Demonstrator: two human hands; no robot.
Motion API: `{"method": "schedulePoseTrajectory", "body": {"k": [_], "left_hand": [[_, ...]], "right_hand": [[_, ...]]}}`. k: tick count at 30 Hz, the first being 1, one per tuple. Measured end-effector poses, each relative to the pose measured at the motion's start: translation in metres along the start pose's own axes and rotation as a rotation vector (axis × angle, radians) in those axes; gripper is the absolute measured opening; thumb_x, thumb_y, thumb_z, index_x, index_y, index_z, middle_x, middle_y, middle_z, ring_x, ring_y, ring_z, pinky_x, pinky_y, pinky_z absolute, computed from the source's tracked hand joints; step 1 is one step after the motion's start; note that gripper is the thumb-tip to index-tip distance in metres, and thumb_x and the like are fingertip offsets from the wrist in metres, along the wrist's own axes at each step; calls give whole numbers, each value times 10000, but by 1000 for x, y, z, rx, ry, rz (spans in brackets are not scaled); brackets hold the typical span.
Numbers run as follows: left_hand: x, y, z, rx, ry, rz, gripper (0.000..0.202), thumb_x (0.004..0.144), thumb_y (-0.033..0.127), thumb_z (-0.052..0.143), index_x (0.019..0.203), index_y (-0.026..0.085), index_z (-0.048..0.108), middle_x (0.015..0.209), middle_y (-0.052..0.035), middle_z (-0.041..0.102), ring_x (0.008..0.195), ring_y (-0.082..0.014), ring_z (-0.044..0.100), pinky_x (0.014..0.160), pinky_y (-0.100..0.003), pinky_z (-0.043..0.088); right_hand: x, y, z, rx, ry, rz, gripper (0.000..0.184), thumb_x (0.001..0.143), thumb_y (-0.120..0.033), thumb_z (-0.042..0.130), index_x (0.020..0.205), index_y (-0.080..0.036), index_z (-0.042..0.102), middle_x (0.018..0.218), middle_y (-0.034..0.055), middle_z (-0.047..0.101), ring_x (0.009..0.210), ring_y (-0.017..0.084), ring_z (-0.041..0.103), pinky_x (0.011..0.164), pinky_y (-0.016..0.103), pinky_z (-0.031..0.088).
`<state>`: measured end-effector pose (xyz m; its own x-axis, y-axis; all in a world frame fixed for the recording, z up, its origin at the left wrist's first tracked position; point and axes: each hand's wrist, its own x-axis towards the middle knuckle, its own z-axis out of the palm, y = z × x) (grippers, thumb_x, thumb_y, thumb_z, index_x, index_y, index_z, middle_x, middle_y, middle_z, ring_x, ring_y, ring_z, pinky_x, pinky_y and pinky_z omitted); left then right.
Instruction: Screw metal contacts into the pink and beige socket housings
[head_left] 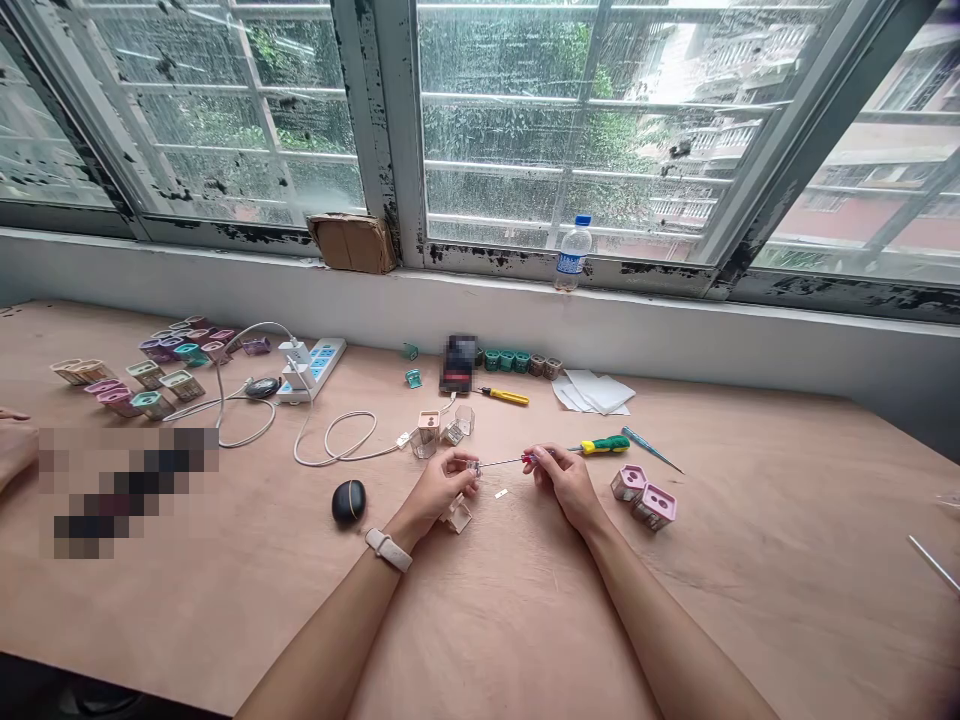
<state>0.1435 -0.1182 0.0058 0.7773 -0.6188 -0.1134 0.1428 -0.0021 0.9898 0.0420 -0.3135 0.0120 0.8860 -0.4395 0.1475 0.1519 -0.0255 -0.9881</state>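
Observation:
My right hand [566,483] pinches a slim screwdriver with a red handle [528,458], its thin shaft [499,462] pointing left. My left hand [442,487] grips a small part [474,467] at the shaft's tip; it is too small and partly hidden to identify. Just below the hands lie a tiny white piece [500,493] and a clear plastic casing [457,515]. More clear casings [425,436] stand above my left hand. Two pink casings [642,497] sit to the right of my right hand.
On the plywood table [517,620] lie a green-and-yellow screwdriver [604,445], a blue pick [651,449], a black oval case [349,502], a power strip [315,367], white cables [334,445], and several coloured casings [150,375]. Another person's hand [11,450] enters at left.

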Motion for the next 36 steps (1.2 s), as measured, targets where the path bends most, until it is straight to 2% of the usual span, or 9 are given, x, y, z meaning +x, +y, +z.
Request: {"method": "schedulePoseTrajectory", "body": {"k": [18, 26, 31, 36], "left_hand": [[2, -3, -1, -88, 10, -18, 338, 711, 278, 781, 959, 114, 620, 722, -17, 646, 619, -113, 616, 588, -223, 497], [4, -3, 1, -189, 71, -77, 232, 799, 223, 757, 941, 103, 619, 800, -63, 671, 680, -134, 687, 624, -226, 546], [4, -2, 2, -218, 123, -108, 187, 832, 163, 729, 954, 103, 600, 779, -60, 682, 680, -140, 708, 638, -225, 566], [4, -2, 2, -236, 122, -102, 185, 837, 158, 728, 955, 95, 600, 772, -60, 685, 682, -146, 715, 643, -227, 573]], "right_hand": [[1, 2, -1, 12, 10, 3, 390, 808, -532, 688, 847, -146, 724, 714, 50, 687, 530, 108, 493, 528, 254, 413], [-1, 0, 1, -12, 36, -14, 413, 804, -560, 681, 837, -150, 722, 714, 58, 692, 521, 116, 492, 513, 259, 412], [-2, 0, 3, -28, 14, -13, 392, 802, -545, 694, 842, -156, 728, 737, 62, 708, 523, 114, 496, 516, 260, 424], [-2, 0, 3, -26, 0, -16, 383, 803, -534, 700, 847, -155, 732, 745, 62, 715, 517, 108, 492, 515, 259, 421]]}}
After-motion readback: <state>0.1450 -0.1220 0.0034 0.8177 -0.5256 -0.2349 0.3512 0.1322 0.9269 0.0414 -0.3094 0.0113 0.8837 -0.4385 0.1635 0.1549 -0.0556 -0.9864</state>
